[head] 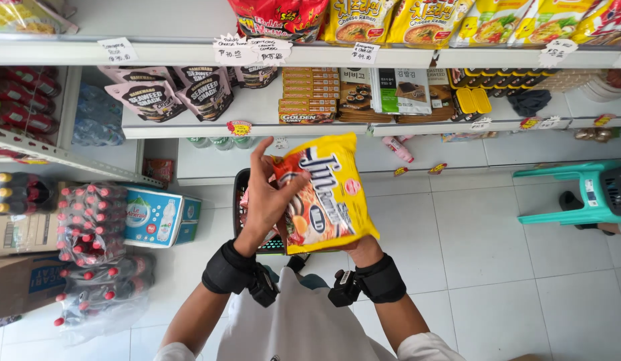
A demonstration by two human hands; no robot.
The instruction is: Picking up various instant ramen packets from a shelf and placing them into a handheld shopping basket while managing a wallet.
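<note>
Both hands hold one yellow noodle packet (327,200) up in front of the shelves. The left hand (267,197) lies across the packet's left edge, fingers spread over its printed front with the forefinger raised. The right hand (364,251) grips the packet's bottom edge from beneath and is mostly hidden behind it, so the two hands are clamped on the same packet, one at its side and one at its base. Each wrist wears one black band (228,269), two in all, each with a small black device on its inner side.

Just behind the packet, lower down, one black shopping basket (242,200) shows at its left rim; what it rests on is hidden.

The floor (484,254) is pale square tile. White shelves (257,107) run across the top of the view. On the middle shelf stand at least four dark-and-pink snack pouches (207,93) towards the left end, then a stack of flat orange boxes (310,93), two seaweed packs (400,90) and a row of small yellow packs (474,100). Along the front edge of the top shelf lie one red noodle bag (280,17) and several yellow ones.

On the floor at the left sit wrapped bundles of red-capped bottles (90,224) and one blue-and-white carton (153,217). One turquoise plastic stool (577,194) stands at the right edge.
</note>
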